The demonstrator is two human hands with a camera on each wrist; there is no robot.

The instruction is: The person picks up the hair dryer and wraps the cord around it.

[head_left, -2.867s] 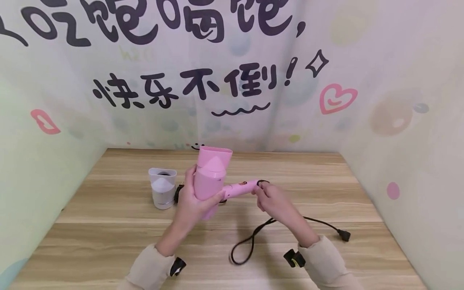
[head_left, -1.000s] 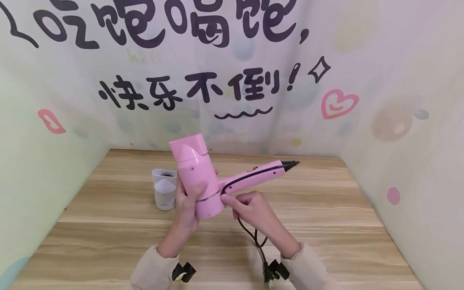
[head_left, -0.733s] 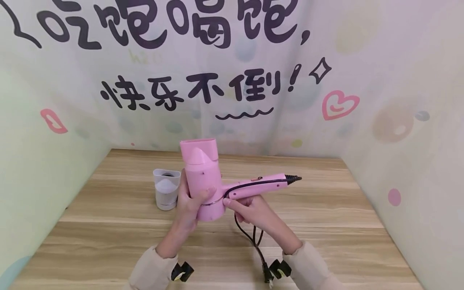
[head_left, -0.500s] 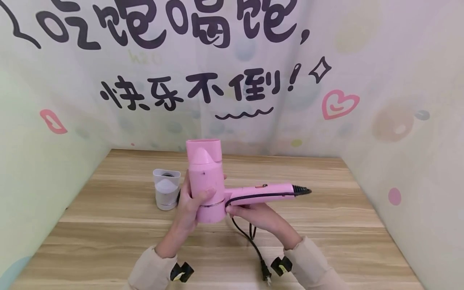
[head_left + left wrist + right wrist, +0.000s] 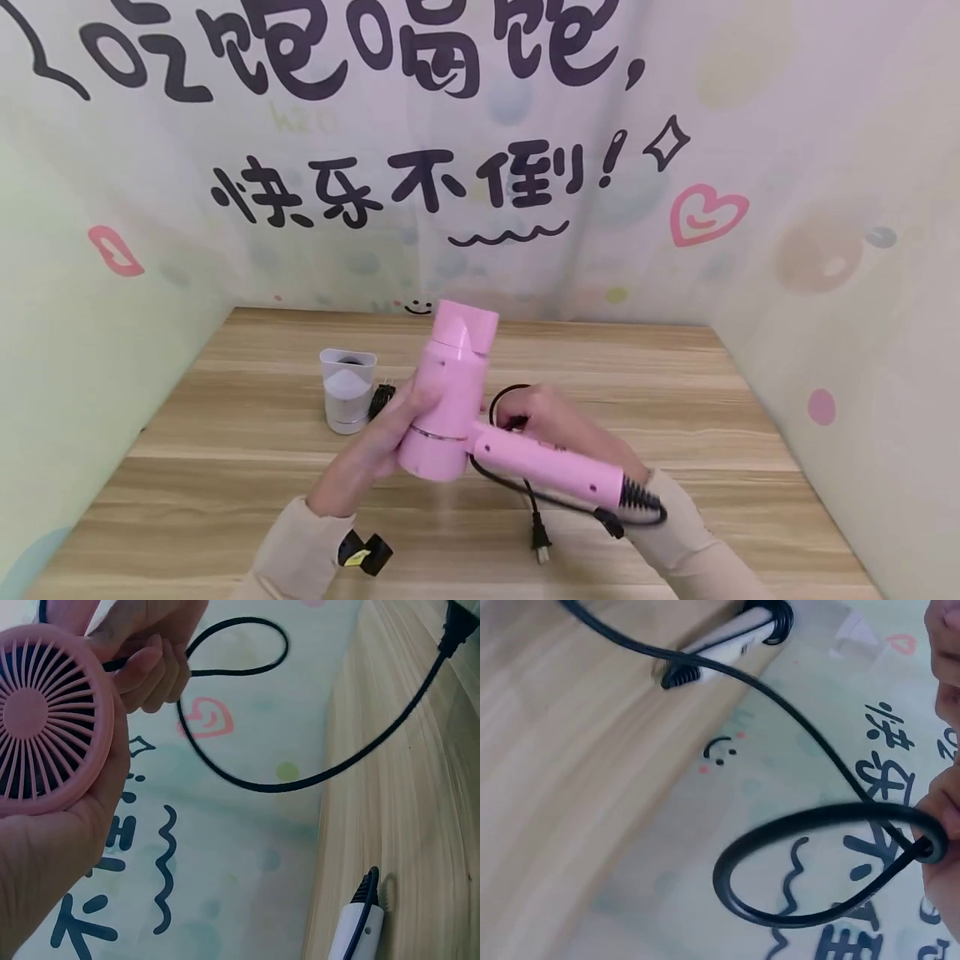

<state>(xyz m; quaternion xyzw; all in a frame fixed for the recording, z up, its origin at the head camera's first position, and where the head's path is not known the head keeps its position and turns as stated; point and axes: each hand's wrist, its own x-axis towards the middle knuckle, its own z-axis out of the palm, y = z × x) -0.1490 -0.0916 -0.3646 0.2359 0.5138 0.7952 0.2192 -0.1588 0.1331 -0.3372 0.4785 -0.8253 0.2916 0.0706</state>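
Nearest: two pale sleeves, the left sleeve (image 5: pixel 292 550) with a black clip (image 5: pixel 375 553) at its cuff, the right sleeve (image 5: pixel 678 533) passing beyond the end of the pink handle.

Left hand (image 5: pixel 397 421): curled round the barrel of the pink hair dryer (image 5: pixel 453 392), thumb on the near side. Dryer is held above the table, barrel tilted, nozzle toward the far wall and slightly right; handle points right and toward the person. Left wrist view shows the round rear grille (image 5: pixel 26 712) close up.

Right hand (image 5: pixel 551 417): beyond the handle, fingers curled and gripping the black cord (image 5: pixel 270 787). Cord leaves the handle's ribbed end, bends back below the handle toward the barrel; a loop stands out at the right hand. Plug (image 5: pixel 541 537) is below the handle; cannot tell whether it touches the wood.

Table (image 5: pixel 225 492): wood-grain top. On it, left of the pink dryer, a white hair dryer (image 5: pixel 348 396) with its nozzle up, black cord bundle (image 5: pixel 382 402) just beside it.

Farthest: pale wall sheet (image 5: pixel 420 258) with dark characters, a wavy line and a pink heart outline.
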